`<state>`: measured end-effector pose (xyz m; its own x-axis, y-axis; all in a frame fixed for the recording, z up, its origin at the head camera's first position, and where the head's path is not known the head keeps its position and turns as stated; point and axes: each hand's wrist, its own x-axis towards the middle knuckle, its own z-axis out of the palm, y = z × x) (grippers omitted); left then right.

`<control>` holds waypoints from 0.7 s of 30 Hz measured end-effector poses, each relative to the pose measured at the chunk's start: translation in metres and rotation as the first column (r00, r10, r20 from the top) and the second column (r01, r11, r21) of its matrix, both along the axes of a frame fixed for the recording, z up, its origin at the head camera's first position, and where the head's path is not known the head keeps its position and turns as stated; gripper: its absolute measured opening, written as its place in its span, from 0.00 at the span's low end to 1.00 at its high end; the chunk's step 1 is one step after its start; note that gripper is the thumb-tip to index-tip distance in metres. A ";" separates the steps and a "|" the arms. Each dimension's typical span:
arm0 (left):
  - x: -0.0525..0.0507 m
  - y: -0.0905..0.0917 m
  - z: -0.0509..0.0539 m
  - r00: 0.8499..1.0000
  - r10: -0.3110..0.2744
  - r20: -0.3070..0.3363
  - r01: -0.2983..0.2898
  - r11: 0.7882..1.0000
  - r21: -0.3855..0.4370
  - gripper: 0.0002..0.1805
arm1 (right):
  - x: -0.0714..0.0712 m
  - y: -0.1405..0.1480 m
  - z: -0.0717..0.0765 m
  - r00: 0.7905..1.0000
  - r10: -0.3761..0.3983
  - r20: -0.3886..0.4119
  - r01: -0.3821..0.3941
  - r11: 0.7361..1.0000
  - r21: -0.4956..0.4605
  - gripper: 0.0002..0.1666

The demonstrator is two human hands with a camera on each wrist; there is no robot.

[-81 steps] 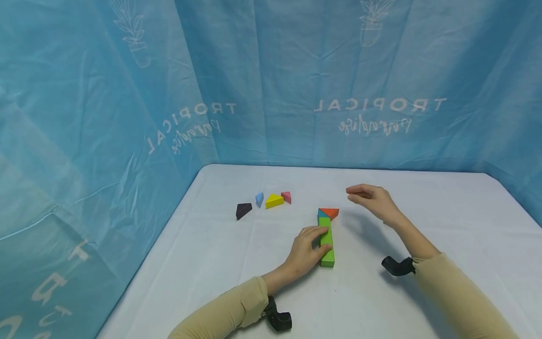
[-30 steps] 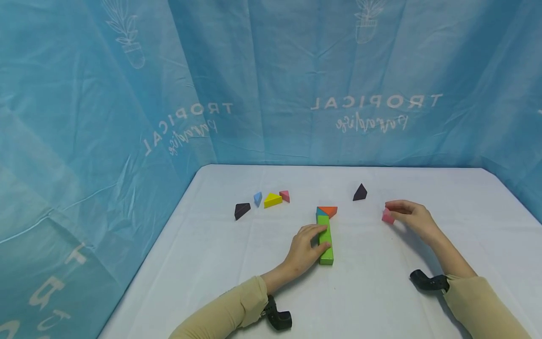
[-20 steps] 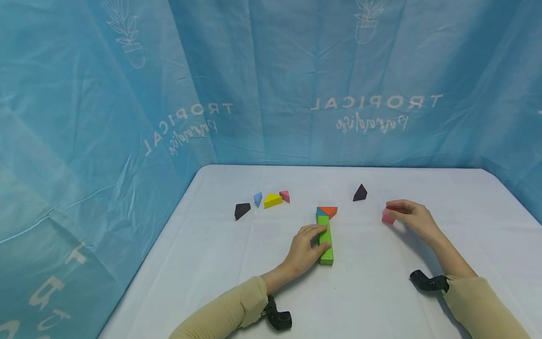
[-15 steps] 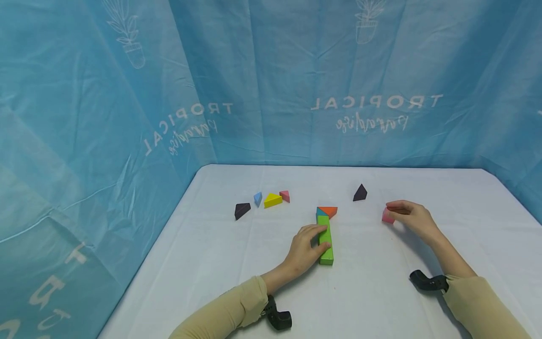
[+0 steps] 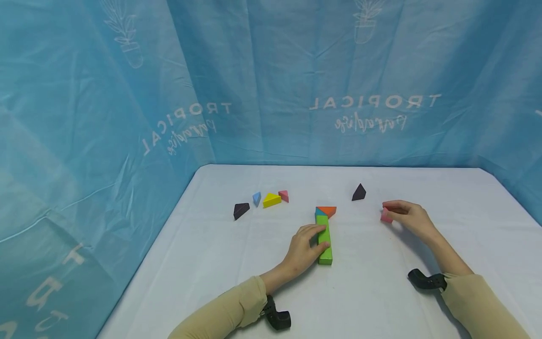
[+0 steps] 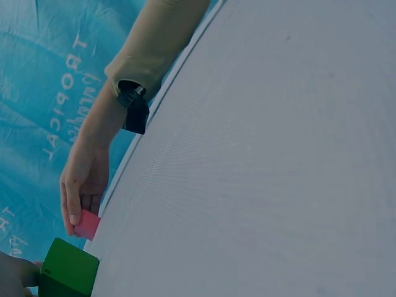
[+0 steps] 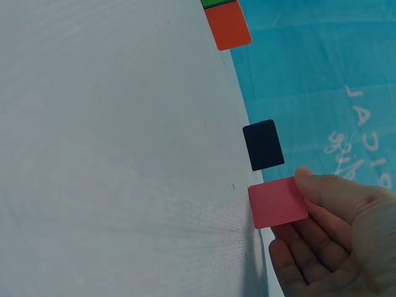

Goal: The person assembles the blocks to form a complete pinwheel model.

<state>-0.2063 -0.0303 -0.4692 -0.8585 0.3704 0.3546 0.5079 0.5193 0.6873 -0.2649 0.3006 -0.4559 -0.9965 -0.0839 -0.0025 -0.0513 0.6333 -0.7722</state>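
Currently, the right hand [image 5: 410, 220] pinches a pink block [image 5: 385, 217], two o'clock from the green bar [image 5: 324, 239] the left hand [image 5: 300, 249] holds.

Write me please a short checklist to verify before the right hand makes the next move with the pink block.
1. Left hand touching the long green block: ok, thumb and fingers lie on it.
2. Right hand holding the pink block: ok, pinched by thumb and fingers.
3. Orange triangular block against the teal triangular block: ok, no gap shows at the green block's far end.
4. Pink block apart from the nearest black triangular block: ok, a gap shows.
5. Pink block lifted off the table: cannot tell.
6. Pink block touching the green block: not ok, if contact is wanted; they are apart.
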 end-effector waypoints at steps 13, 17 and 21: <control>-0.001 0.001 -0.001 1.000 -0.001 -0.012 0.001 1.000 -0.004 0.23 | 0.002 0.000 0.002 1.000 0.004 0.005 -0.004 1.000 -0.017 0.33; -0.001 0.000 -0.001 1.000 -0.001 -0.021 0.001 1.000 -0.005 0.23 | 0.002 0.000 0.002 1.000 -0.008 -0.015 0.008 1.000 0.018 0.34; -0.001 0.000 -0.001 1.000 0.001 -0.022 -0.001 1.000 -0.006 0.23 | 0.001 -0.001 0.001 0.999 0.009 -0.040 -0.007 0.998 0.059 0.30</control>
<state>-0.2073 -0.0300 -0.4703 -0.8509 0.3719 0.3709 0.5223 0.5240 0.6727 -0.2642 0.2998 -0.4545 -0.9952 -0.0925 0.0328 -0.0870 0.6769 -0.7309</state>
